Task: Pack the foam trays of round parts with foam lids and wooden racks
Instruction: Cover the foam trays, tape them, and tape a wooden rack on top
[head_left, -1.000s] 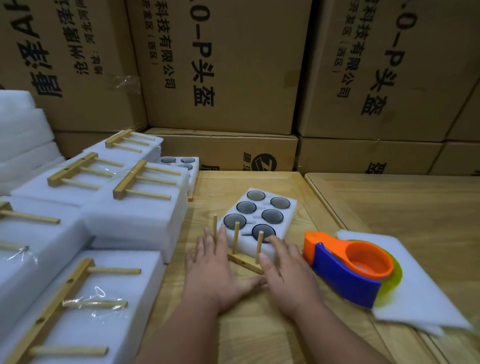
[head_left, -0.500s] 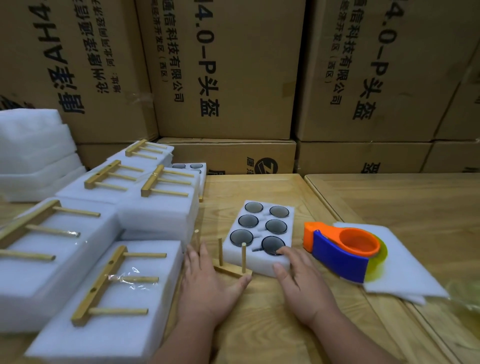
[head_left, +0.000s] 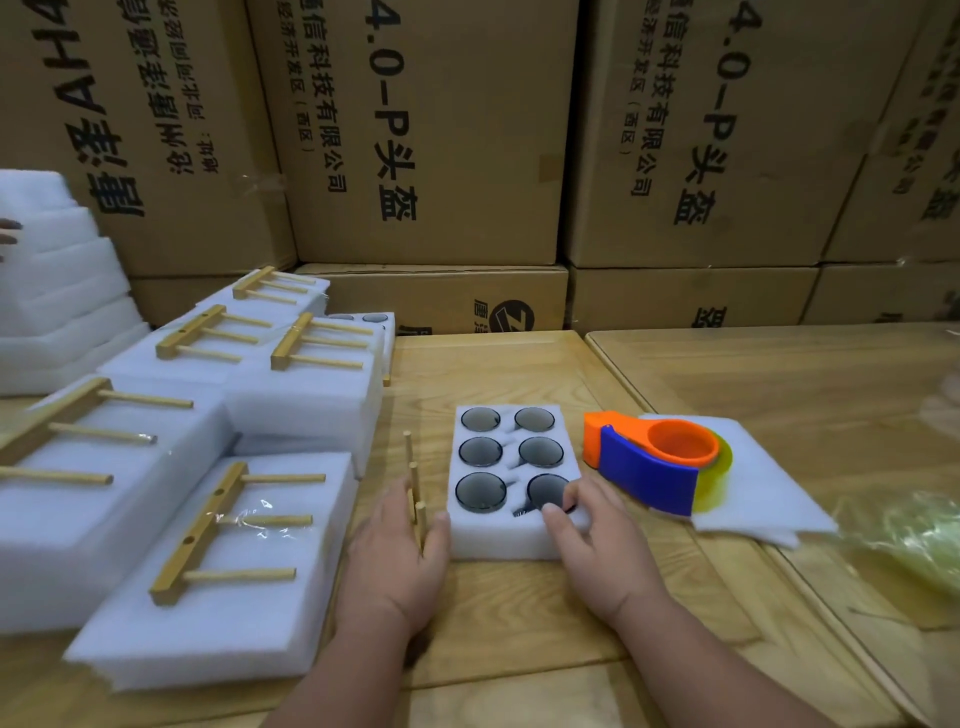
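1. A white foam tray (head_left: 511, 535) is set on the wooden bench (head_left: 519, 613), near its front edge, between the 2 hands.
2. 6 dark round parts (head_left: 480, 450) are seated in the tray's pockets, in 2 columns of 3.
3. A wooden rack (head_left: 414, 480) is stood on edge just beside the tray's left wall, with its 3 pegs pointing up.
4. The left hand (head_left: 397, 561) is laid flat-fingered against the rack; the fingers are kept straight, with the thumb by the tray's near left corner, and nothing is seen to be curled round.
5. The right hand (head_left: 605, 545) is rested on the tray's near right corner; its fingers are relaxed and spread, and the fingertips (head_left: 551, 514) are placed at the rim of the nearest right pocket, touching rather than gripping.
6. The 2 hands are held apart, 1 at each side of the tray.
7. An orange and blue tape dispenser (head_left: 649, 467) is seen right of the tray, laid on a thin foam sheet (head_left: 763, 493).
8. Packed foam blocks (head_left: 208, 587), each topped with a wooden rack lying flat, are stacked at the left of the bench.
9. Plain foam slabs (head_left: 62, 301) are piled at the far left.
10. Printed cardboard cartons (head_left: 426, 130) are stacked behind the bench.
11. A crumpled clear plastic film (head_left: 914, 540) is visible at the right edge.
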